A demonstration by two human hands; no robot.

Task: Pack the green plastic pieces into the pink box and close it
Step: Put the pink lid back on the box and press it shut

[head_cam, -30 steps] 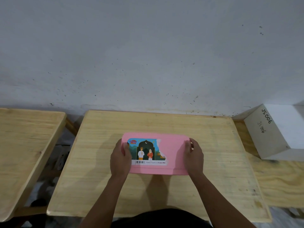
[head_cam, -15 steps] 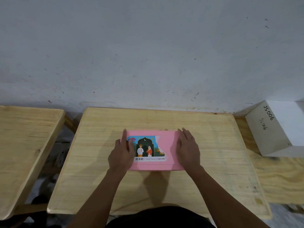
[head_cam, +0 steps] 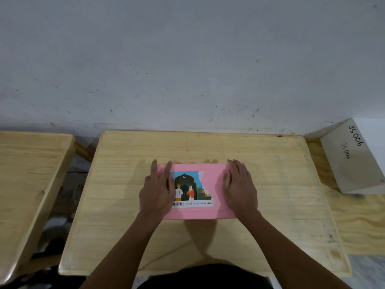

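The pink box [head_cam: 214, 184] lies flat and closed in the middle of the wooden table [head_cam: 270, 184], its picture label facing up. My left hand [head_cam: 158, 190] rests flat on the box's left end, fingers stretched forward and slightly apart. My right hand [head_cam: 239, 186] lies flat on the right end, fingers together and pointing away from me. Both palms are on the lid; neither hand grips anything. No green plastic pieces are in sight.
A second wooden table [head_cam: 29, 174] stands to the left across a gap. A white block [head_cam: 358, 161] marked "JS 006" sits at the far right on a plywood surface [head_cam: 360, 222]. A grey wall [head_cam: 187, 59] rises right behind the table.
Both hands went from gripping the box's short ends to lying flat on its lid. The box shifted slightly away from me.
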